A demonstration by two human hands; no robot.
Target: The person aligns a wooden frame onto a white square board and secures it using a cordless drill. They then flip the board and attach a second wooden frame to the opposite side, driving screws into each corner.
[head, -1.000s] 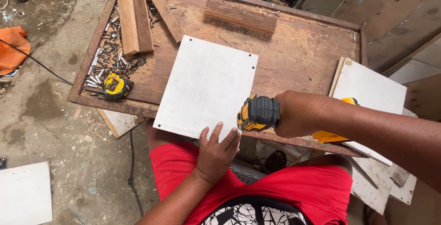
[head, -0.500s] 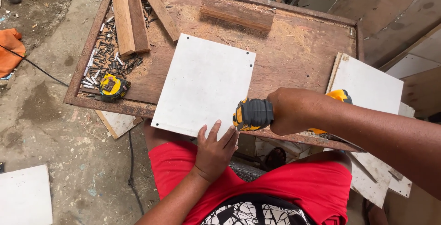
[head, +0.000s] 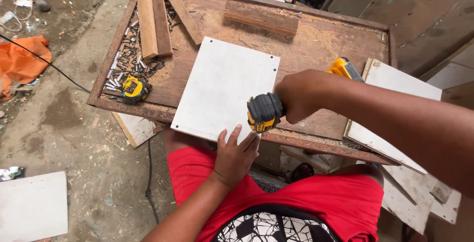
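Shifted slightly toward 9 o'clock over the past second, the yellow-and-black power drill (head: pixel 265 112) now stands nose-down over the white board's (head: pixel 225 90) near edge, close to its 5 o'clock corner, which suggests the tool is being lined up on a spot there. The right hand (head: pixel 300 95) wraps the drill's handle, fingers closed tight around it. The left hand (head: pixel 236 157) keeps its place at the board's 6 o'clock edge, fingers spread and fingertips pressing the panel flat.

That board lies at the middle of a worn wooden worktable (head: pixel 316 44) dusted with sawdust. At 10 o'clock from it, a yellow tape measure (head: pixel 134 88) sits beside a scatter of screws (head: pixel 129 60) and several wood strips (head: pixel 154 22); a short wood block (head: pixel 260 19) rests at 12 o'clock.

More white panels (head: pixel 395 81) lean at 3 o'clock, another white panel (head: pixel 32 205) lies on the concrete floor at 8 o'clock, and an orange cloth (head: pixel 19 64) is bunched at 9 o'clock. No packages, labels or signs are legible anywhere.
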